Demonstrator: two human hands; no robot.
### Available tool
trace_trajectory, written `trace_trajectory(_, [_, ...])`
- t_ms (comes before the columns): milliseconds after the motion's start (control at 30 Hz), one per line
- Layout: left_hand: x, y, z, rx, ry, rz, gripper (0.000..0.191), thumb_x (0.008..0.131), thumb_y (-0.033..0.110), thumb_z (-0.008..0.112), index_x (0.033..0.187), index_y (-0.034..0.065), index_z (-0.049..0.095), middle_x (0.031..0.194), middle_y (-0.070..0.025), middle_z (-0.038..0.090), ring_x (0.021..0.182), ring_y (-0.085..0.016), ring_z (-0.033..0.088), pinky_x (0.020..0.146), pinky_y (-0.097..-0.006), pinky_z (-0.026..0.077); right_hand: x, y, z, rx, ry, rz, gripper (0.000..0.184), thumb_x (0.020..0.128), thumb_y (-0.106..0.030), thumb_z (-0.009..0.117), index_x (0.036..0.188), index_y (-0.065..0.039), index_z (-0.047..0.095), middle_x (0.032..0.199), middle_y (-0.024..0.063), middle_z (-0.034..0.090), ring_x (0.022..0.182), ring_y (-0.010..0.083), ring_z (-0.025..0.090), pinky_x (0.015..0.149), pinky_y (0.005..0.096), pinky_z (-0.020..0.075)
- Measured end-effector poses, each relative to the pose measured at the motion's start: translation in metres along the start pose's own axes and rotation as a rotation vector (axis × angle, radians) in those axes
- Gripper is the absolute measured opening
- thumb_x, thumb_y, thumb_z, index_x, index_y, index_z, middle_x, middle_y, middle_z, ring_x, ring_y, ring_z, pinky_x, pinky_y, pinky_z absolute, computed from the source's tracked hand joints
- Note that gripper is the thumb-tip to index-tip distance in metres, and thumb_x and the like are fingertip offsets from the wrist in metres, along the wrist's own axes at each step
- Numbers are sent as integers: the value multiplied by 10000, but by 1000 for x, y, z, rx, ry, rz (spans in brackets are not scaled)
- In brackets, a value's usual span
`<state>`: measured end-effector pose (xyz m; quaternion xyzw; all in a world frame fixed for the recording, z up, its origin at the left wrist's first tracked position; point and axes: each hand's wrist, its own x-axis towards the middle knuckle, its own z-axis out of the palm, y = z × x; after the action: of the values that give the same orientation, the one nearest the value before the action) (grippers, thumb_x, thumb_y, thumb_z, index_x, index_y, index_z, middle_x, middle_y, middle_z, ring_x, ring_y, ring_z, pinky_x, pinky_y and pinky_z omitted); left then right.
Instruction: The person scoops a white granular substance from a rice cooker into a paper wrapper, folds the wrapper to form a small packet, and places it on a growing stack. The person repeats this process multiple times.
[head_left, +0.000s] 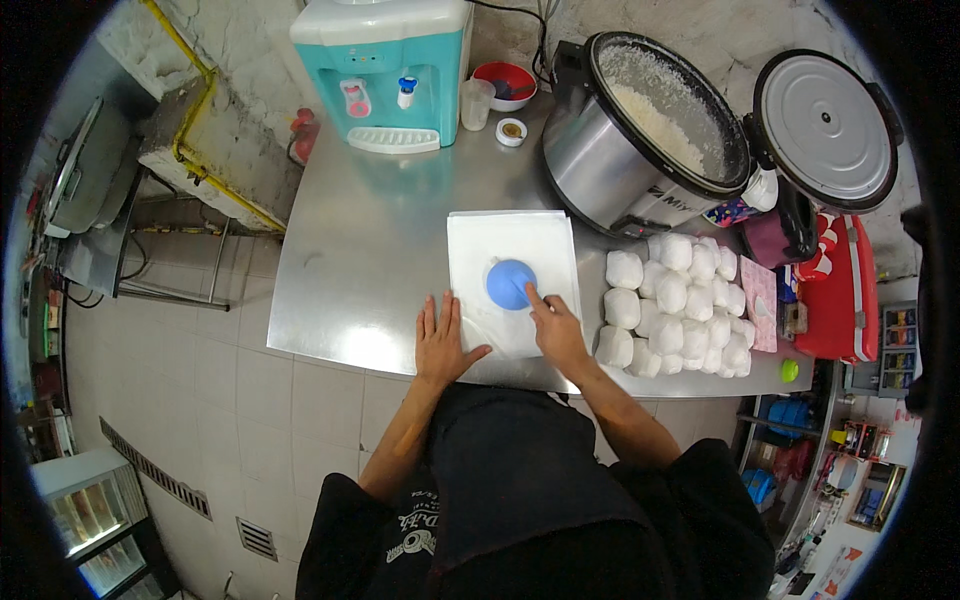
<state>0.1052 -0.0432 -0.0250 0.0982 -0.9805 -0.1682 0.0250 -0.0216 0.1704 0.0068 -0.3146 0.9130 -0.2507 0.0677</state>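
A stack of white wrapping paper (551, 236) lies on the steel table before me. A round blue plastic scoop (510, 285) rests on the top sheet, seemingly face down, with a little white stuff at its upper left edge. What is under the scoop is hidden. My right hand (559, 330) grips its short handle, index finger stretched along it. Palm down, my left hand (441, 341) lies at the paper's left edge, thumb spread onto the sheet. To the right are several white wrapped parcels (666, 334), piled in rows.
A large rice cooker (615, 165) stands behind, its lid (825, 127) raised and cooked rice (652, 124) inside. Farther left is a turquoise water dispenser (382, 82), with a red bowl (504, 79) beside it. A red cool box (840, 292) sits at the table's right end.
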Motion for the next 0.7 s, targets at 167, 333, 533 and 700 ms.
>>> trace_trajectory(167, [1, -1, -2, -11, -39, -2, 1135, 788, 738, 664, 1547, -31, 316, 1668, -143, 220, 1527, -442, 150, 1217, -562, 173, -7, -8, -7, 70, 79, 10, 582, 929, -79, 655, 1484, -190, 523, 1035, 184, 632, 857, 344, 665, 772, 409, 562])
trace_trajectory(333, [1, -14, -11, -58, -63, 68, 1070, 822, 685, 673, 1547, -19, 321, 1655, -171, 234, 1513, -455, 170, 1190, -577, 206, 25, -24, -101, 145, 545, -205, 583, 866, -35, 694, 1430, -128, 582, 1002, 179, 671, 881, 326, 666, 820, 411, 549])
trace_trajectory(533, [0, -10, -10, -179, -28, 126, 909, 835, 554, 745, 1486, 13, 413, 1635, -206, 253, 1505, -449, 196, 1187, -581, 212, 106, 10, -314, -405, 743, -8, 528, 802, -104, 614, 1323, -150, 681, 886, 237, 644, 801, 391, 648, 733, 478, 504])
trace_trajectory(700, [-3, -9, -10, -154, -105, 156, 727, 843, 506, 757, 1381, 67, 540, 1620, -171, 306, 1494, -411, 259, 1193, -584, 212, 157, 37, -334, -587, 474, 71, 314, 845, -120, 649, 1141, -108, 753, 1025, 193, 730, 936, 386, 694, 889, 476, 538])
